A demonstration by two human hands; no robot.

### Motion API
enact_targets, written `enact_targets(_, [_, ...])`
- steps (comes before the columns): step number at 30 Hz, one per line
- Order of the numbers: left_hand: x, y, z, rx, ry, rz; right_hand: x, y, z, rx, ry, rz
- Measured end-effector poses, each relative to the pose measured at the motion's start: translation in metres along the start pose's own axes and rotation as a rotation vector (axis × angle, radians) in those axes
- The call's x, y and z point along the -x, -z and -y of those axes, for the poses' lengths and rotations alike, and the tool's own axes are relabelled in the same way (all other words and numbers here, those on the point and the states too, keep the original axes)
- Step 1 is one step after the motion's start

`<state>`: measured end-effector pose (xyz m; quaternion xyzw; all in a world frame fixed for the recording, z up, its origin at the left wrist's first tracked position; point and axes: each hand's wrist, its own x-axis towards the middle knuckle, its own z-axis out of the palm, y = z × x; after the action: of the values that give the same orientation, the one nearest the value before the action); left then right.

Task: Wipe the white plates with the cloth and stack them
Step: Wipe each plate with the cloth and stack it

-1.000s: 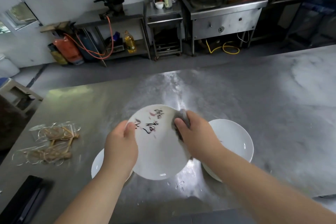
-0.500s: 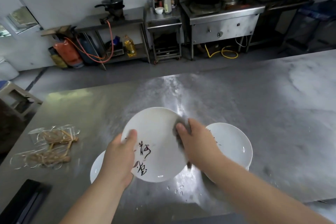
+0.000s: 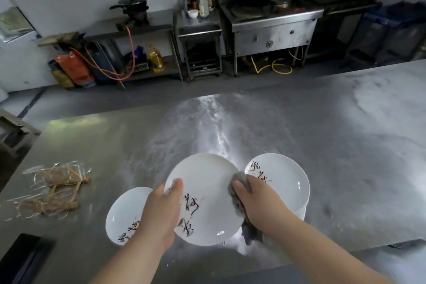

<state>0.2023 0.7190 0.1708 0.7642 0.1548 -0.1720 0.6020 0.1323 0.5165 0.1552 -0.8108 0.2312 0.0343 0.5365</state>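
I hold a white plate (image 3: 205, 182) with black brush lettering above the steel table, face up and tilted toward me. My left hand (image 3: 161, 212) grips its left rim, thumb on the face. My right hand (image 3: 258, 203) presses a grey cloth (image 3: 238, 193) around the plate's right rim; a cloth end hangs below the hand. Another white plate (image 3: 124, 214) lies on the table at the lower left, partly under my left hand. To the right is a small stack of white plates (image 3: 283, 180), partly behind my right hand.
The steel table (image 3: 322, 145) stretches far and right, with water drops near its front edge. Bundles of brown sticks in clear wrap (image 3: 53, 191) lie at the left. A black object (image 3: 23, 258) sits at the front left corner. Stoves and shelves stand beyond the floor.
The held plate has turned, so its lettering went from the top to the lower left near my left thumb. My right hand with the cloth stays on the right rim.
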Motion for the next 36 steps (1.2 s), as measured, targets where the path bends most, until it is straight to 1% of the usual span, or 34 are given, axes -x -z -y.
enact_targets(1, [0.003,-0.004,0.005,0.031,0.082,0.059,0.001,0.003,-0.006,0.01,0.01,-0.025])
enact_targets(3, [0.009,-0.011,0.007,0.208,0.365,0.266,0.001,0.012,-0.009,-0.018,0.087,-0.121])
enact_targets(4, [0.01,-0.013,0.006,0.285,0.479,0.369,0.001,0.017,-0.008,-0.025,0.18,-0.173])
enact_targets(5, [0.009,-0.013,0.004,0.352,0.554,0.454,0.003,0.023,-0.004,-0.022,0.32,-0.219])
enact_targets(6, [0.008,-0.013,0.002,0.422,0.598,0.517,0.006,0.03,0.0,-0.003,0.474,-0.243])
enact_targets(8, [0.007,-0.009,-0.008,0.613,0.583,0.578,0.013,0.045,0.006,0.097,0.75,-0.215])
enact_targets(9, [0.003,-0.007,-0.012,0.694,0.53,0.557,0.017,0.051,0.008,0.146,0.846,-0.163])
enact_targets(10, [-0.001,-0.005,-0.018,0.737,0.48,0.52,0.02,0.054,0.007,0.165,0.887,-0.093])
enact_targets(12, [-0.007,-0.001,-0.029,0.74,0.4,0.478,0.028,0.057,0.002,0.135,0.809,0.023])
enact_targets(13, [-0.009,0.0,-0.032,0.724,0.367,0.492,0.032,0.056,0.001,0.102,0.737,0.036])
enact_targets(15, [-0.007,-0.001,-0.033,0.693,0.334,0.572,0.038,0.05,0.005,0.068,0.593,0.004])
enact_targets(16, [-0.004,-0.003,-0.032,0.683,0.317,0.608,0.039,0.045,0.01,0.106,0.548,-0.009])
enact_targets(17, [0.001,-0.006,-0.03,0.678,0.295,0.637,0.039,0.038,0.016,0.197,0.535,-0.01])
enact_targets(18, [0.006,-0.011,-0.028,0.681,0.267,0.662,0.04,0.028,0.023,0.333,0.556,-0.002])
enact_targets(20, [0.015,-0.021,-0.027,0.699,0.199,0.683,0.037,0.008,0.031,0.62,0.665,0.012])
enact_targets(22, [0.021,-0.026,-0.029,0.715,0.135,0.666,0.032,0.003,0.038,0.768,0.751,-0.008])
enact_targets(23, [0.022,-0.025,-0.031,0.717,0.101,0.653,0.025,0.007,0.041,0.8,0.749,-0.026])
enact_targets(25, [0.019,-0.019,-0.034,0.687,0.011,0.645,0.013,0.021,0.041,0.824,0.666,-0.041])
enact_targets(27, [0.016,-0.013,-0.037,0.654,-0.035,0.608,0.011,0.026,0.03,0.806,0.597,-0.036])
enact_targets(28, [0.015,-0.011,-0.037,0.65,-0.038,0.586,0.016,0.022,0.024,0.8,0.603,-0.037])
enact_targets(31, [0.021,-0.015,-0.033,0.652,0.0,0.611,0.036,-0.003,0.008,0.774,0.796,0.028])
enact_targets(33, [0.026,-0.02,-0.03,0.653,0.018,0.632,0.029,-0.006,0.014,0.764,0.876,0.023])
enact_targets(34, [0.027,-0.02,-0.031,0.666,0.018,0.629,0.02,-0.001,0.023,0.771,0.868,-0.008])
enact_targets(36, [0.025,-0.017,-0.038,0.691,-0.011,0.605,0.003,0.014,0.04,0.786,0.793,-0.07])
